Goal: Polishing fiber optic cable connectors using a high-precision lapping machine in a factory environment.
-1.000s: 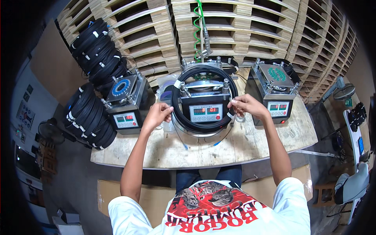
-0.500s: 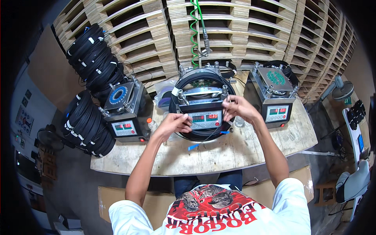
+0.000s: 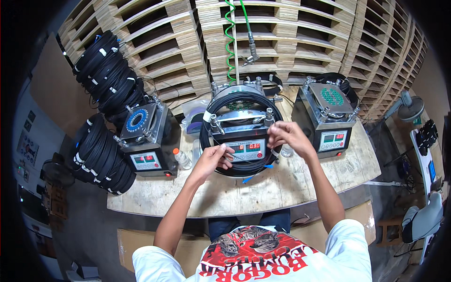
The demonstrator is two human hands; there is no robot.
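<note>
A coil of black cable (image 3: 205, 136) rests around the front of the middle machine (image 3: 242, 133), which has a lit display panel and metal corner posts. My left hand (image 3: 213, 162) is closed in a pinch at the panel's left edge; whatever its fingertips hold is too small to make out. By the right front post my right hand (image 3: 290, 139) has its fingers curled together, slightly blurred, and I cannot make out anything in them. Two blue cable tips, an upper one (image 3: 268, 166) and a lower one (image 3: 249, 179), stick out at the coil's lower side.
Similar machines stand at left (image 3: 146, 141) and right (image 3: 329, 117) on the wooden table (image 3: 188, 202). Black cable coils (image 3: 101, 155) are stacked at the left. An orange-capped bottle (image 3: 182, 159) stands beside my left hand. Behind are wooden pallets (image 3: 300, 37) and a hanging green air hose (image 3: 230, 42).
The lower blue tip has shifted right, closer to the coil. My left hand sits slightly lower and further right; my right hand's fingers have curled inward. The whole view has shifted a little.
</note>
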